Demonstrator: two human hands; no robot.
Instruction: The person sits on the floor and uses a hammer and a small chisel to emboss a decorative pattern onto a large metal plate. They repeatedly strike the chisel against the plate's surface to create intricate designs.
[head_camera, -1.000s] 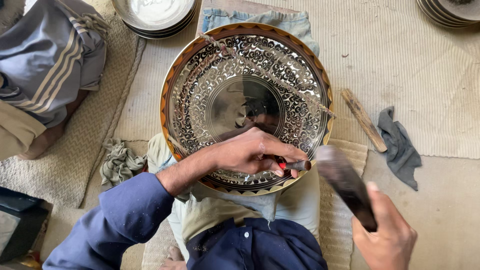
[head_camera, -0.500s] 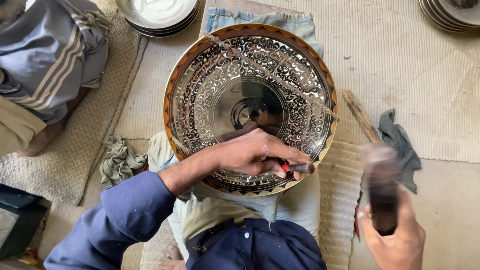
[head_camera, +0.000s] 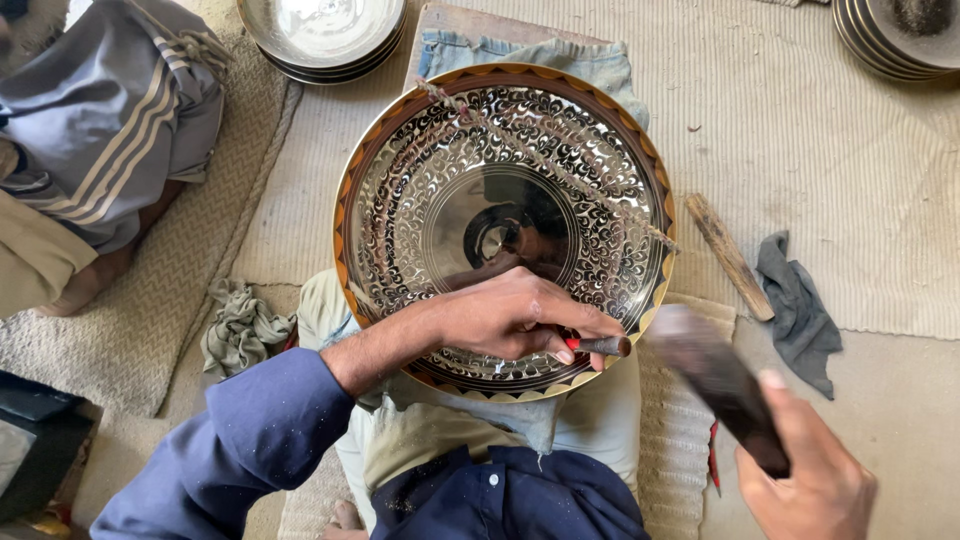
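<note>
Round brass tray (head_camera: 500, 150) — shiny, engraved with curls, zigzag orange rim.

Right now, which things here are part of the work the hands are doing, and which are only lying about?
In use:
- engraved metal tray, resting on the person's lap
- chisel, pinched in the left hand
- dark mallet, blurred, gripped by the right hand

Lying about:
- wooden stick
- grey cloth
- crumpled rag
- stacked metal plates
</note>
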